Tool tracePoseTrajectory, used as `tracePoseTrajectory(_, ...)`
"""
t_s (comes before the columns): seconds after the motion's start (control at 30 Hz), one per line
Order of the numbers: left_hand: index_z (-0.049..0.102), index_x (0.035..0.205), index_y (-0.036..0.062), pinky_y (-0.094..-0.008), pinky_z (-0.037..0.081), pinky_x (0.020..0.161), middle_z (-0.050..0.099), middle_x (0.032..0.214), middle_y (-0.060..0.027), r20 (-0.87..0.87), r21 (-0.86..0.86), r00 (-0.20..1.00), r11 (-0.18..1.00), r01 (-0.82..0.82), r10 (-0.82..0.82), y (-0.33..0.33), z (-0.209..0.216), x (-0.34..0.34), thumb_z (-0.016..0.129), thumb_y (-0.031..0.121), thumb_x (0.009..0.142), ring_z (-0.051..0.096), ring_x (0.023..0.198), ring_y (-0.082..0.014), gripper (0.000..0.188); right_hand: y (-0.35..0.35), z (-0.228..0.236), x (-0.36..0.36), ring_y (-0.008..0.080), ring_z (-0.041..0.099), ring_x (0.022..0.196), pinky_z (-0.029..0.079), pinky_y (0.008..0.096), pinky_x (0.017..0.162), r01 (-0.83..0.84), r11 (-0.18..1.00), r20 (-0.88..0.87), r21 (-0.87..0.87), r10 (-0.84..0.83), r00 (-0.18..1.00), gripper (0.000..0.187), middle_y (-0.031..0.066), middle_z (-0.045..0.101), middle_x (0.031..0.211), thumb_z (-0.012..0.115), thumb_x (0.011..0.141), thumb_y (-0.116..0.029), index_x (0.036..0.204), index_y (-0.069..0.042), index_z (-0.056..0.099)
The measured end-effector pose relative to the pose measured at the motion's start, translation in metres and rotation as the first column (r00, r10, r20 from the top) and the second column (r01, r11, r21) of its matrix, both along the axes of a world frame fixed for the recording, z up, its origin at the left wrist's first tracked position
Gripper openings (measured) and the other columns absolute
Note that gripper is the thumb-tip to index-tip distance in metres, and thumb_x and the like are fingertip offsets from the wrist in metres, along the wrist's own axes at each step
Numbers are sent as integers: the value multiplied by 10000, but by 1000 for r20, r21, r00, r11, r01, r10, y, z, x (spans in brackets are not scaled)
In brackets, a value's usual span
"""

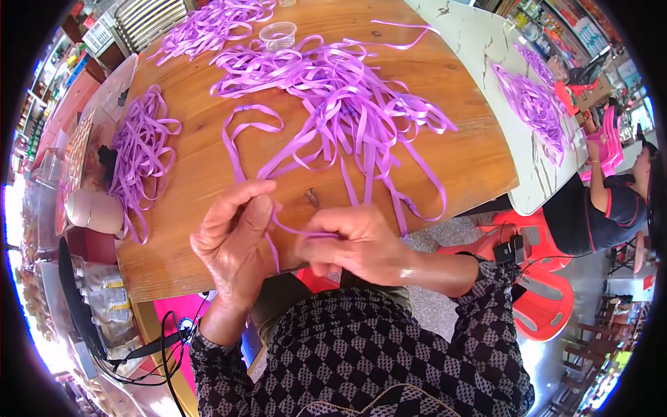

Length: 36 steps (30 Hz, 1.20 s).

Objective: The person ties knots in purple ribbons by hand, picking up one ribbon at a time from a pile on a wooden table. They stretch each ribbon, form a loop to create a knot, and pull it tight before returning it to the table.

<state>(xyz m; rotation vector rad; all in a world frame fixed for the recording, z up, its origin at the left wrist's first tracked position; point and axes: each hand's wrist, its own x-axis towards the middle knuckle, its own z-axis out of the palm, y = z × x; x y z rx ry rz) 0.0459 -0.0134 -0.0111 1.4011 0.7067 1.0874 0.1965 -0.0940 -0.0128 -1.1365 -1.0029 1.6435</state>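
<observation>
Both my hands are at the table's near edge with a purple ribbon stretched between them. My left hand is closed, its thumb and bent fingers pinching the ribbon; a strand hangs down beside the palm. Slightly blurred, my right hand pinches the ribbon between thumb and curled fingers, and a short piece shows along the grip. Just beyond them spreads a large tangled heap of purple ribbons, with loose strands trailing toward me. A small brown object lies on the wood between my hands and the heap.
The wooden table carries more ribbon at the far side and a clear plastic cup. Another ribbon bundle drapes over the left edge. At right stand a marble-patterned table with ribbons, red stools and a seated person.
</observation>
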Motion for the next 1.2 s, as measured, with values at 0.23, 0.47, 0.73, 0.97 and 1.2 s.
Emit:
tracePoseTrajectory(0.23, 613, 993, -8, -223, 448, 638, 615, 826, -73, -10, 8, 998, 998, 61, -61, -7, -9, -1, 581, 6, 822, 561, 721, -114, 174, -5, -9, 20, 94, 579, 694, 457, 206, 642, 249, 967, 19, 47, -250, 968, 168, 75, 631, 807, 524, 872, -101, 965, 26, 584)
tracePoseTrajectory(0.47, 618, 837, -8, -271, 444, 603, 603, 850, -108, -414, 789, 838, 599, 137, 354, -4, -14, -11, 672, 22, 701, 576, 706, -198, 149, -7, -10, 18, 110, 584, 739, 458, 214, 669, 383, 910, 64, 158, -396, 916, 228, 93, 627, 861, 541, 873, -129, 1038, 28, 560)
tracePoseTrajectory(0.73, 557, 692, 6, -336, 456, 617, 586, 903, -101, -212, 900, 937, 429, 77, 277, -7, 6, 10, 604, -78, 567, 564, 790, -289, 158, -22, 0, -10, 97, 576, 738, 463, 210, 634, 258, 917, 64, 304, -290, 955, 253, 64, 600, 879, 597, 829, -54, 1068, 16, 554)
tracePoseTrajectory(0.97, 586, 830, 8, -288, 470, 647, 594, 905, -148, -279, 273, 921, 897, 346, -271, -12, -18, -4, 620, -20, 756, 606, 764, -242, 85, -36, -7, 23, 94, 575, 619, 467, 208, 563, 287, 931, 184, 226, -331, 926, 111, 59, 624, 762, 606, 799, -6, 903, 31, 611)
tracePoseTrajectory(1.2, 627, 943, 54, -366, 458, 700, 602, 885, -123, -476, 651, 867, 721, 237, 145, 31, -13, -16, 622, 26, 696, 568, 840, -293, 248, -20, -9, 40, 203, 542, 826, 450, 318, 725, -40, 764, 657, 644, -525, 541, 355, 83, 586, 967, 688, 717, -105, 1056, -42, 601)
